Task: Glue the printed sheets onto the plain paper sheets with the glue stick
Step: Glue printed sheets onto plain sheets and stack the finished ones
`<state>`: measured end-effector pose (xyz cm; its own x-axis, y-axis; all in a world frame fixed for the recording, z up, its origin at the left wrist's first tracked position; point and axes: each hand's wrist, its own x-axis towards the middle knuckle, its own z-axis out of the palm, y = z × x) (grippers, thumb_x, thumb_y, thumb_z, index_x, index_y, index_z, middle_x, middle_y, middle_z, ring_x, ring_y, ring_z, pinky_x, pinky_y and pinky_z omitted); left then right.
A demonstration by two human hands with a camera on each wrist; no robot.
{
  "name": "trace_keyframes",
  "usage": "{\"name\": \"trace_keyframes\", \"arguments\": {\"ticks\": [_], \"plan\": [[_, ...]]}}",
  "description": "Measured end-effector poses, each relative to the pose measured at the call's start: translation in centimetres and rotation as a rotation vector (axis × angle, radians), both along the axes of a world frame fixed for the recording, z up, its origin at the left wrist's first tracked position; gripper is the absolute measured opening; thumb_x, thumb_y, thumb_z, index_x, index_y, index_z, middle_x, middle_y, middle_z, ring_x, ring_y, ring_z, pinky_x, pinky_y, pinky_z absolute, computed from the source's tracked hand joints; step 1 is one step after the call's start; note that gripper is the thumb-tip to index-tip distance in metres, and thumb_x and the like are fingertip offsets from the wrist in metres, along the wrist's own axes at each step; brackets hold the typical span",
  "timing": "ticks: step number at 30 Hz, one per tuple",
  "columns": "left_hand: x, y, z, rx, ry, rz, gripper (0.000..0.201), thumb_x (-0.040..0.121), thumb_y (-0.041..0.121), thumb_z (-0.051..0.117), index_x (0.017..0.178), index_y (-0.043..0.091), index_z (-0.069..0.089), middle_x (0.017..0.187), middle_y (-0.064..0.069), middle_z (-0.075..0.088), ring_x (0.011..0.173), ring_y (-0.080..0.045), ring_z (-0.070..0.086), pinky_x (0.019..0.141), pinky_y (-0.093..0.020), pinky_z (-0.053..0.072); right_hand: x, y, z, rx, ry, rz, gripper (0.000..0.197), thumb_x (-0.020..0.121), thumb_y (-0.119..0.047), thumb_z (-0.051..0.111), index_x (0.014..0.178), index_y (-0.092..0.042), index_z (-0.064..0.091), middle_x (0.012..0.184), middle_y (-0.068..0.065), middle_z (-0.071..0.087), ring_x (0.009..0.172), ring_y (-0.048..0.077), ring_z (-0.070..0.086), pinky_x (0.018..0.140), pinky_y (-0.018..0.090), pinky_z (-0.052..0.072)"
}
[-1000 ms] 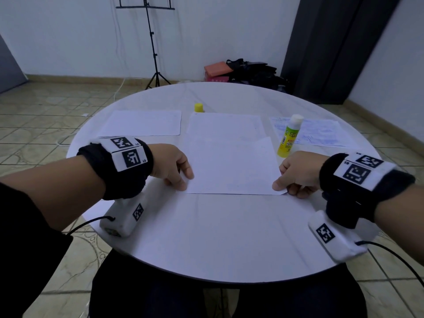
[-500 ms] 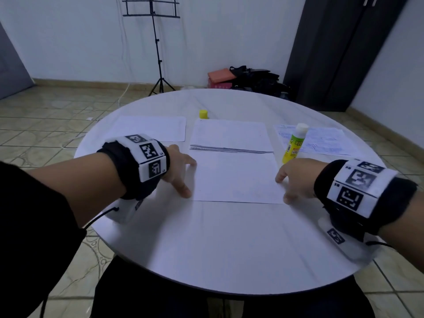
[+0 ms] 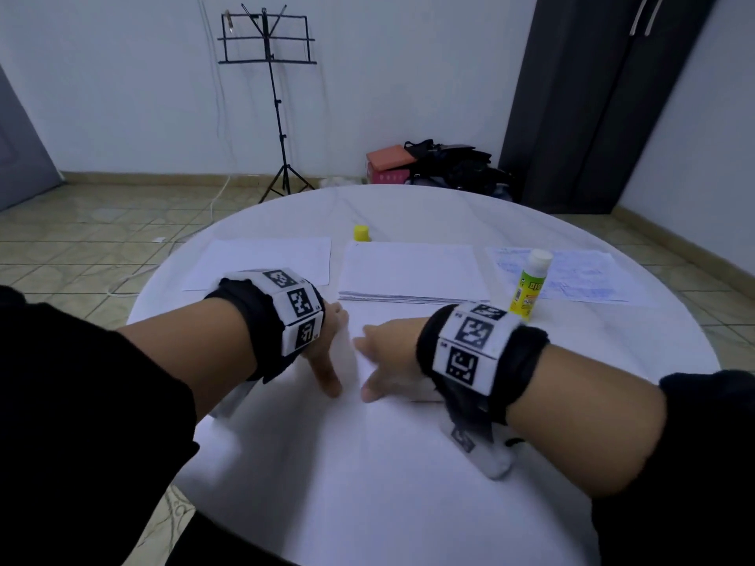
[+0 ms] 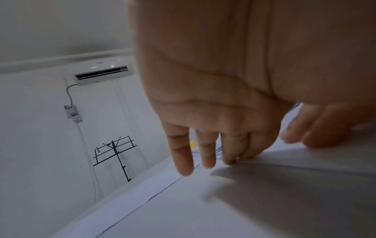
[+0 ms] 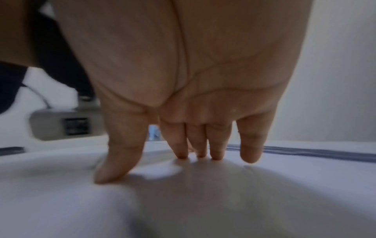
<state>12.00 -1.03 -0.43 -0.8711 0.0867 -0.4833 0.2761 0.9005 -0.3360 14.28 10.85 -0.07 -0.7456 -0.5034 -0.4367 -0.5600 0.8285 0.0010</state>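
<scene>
While the glue stick (image 3: pixel 529 284) stands uncapped and upright toward the table's (image 3: pixel 367 463) right edge, a sheet (image 3: pixel 359 353) near the middle is being pressed flat, which suggests one pairing is at the smoothing stage. The left hand (image 3: pixel 327 353) is laid on it with fingers (image 4: pixel 205 154) nearly straight and slightly spread, holding nothing; the right hand (image 3: pixel 392 361) is set just beside it, its fingertips (image 5: pixel 200 153) extended and touching the paper, also holding nothing. Whether glue lies under the sheet cannot be told. Toward the far edge a stack (image 3: pixel 412 271) of thin sheets is seen with layered edges showing, a single plain sheet (image 3: pixel 261 263) to its left, and printed sheets (image 3: pixel 580 275) with faint blue marks behind the stick, so most of the work is judged to remain. The small yellow cap (image 3: pixel 362 232) is left at the far edge. The paper is thin, matte and limp; the stick is a smooth plastic cylinder; the table is round, white and smooth.
</scene>
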Motion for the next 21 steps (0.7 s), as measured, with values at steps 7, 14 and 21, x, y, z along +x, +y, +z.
{"name": "trace_keyframes", "arguments": {"ticks": [7, 14, 21], "plan": [[-0.9, 0.0, -0.2, -0.033, -0.032, -0.018, 0.108, 0.064, 0.066, 0.073, 0.145, 0.011, 0.026, 0.144, -0.003, 0.038, 0.127, -0.024, 0.044, 0.098, -0.033, 0.038, -2.2, 9.1, 1.4, 0.195, 0.018, -0.254, 0.088, 0.084, -0.05, 0.062, 0.15, -0.011, 0.019, 0.155, 0.002, 0.021, 0.14, 0.024, 0.027, 0.112, 0.036, 0.026], [-1.4, -0.5, -0.3, 0.023, -0.016, -0.005, 0.119, 0.051, 0.066, 0.08, 0.145, 0.02, 0.025, 0.143, 0.004, 0.033, 0.129, -0.025, 0.04, 0.105, -0.04, 0.037, -2.1, 13.0, 0.8, 0.194, -0.053, -0.299, 0.099, 0.079, -0.043, 0.071, 0.152, -0.025, 0.006, 0.158, -0.015, 0.001, 0.144, 0.017, 0.015, 0.115, 0.035, 0.018], [-1.8, -0.4, -0.3, -0.001, -0.02, 0.023, 0.128, 0.049, 0.066, 0.081, 0.15, 0.023, 0.015, 0.149, 0.004, 0.024, 0.139, -0.025, 0.028, 0.111, -0.045, 0.03, -1.6, 13.6, 0.8, 0.214, -0.072, -0.293, 0.099, 0.076, -0.037, 0.075, 0.152, -0.021, 0.013, 0.158, -0.012, 0.01, 0.143, 0.018, 0.021, 0.113, 0.034, 0.023]]}}
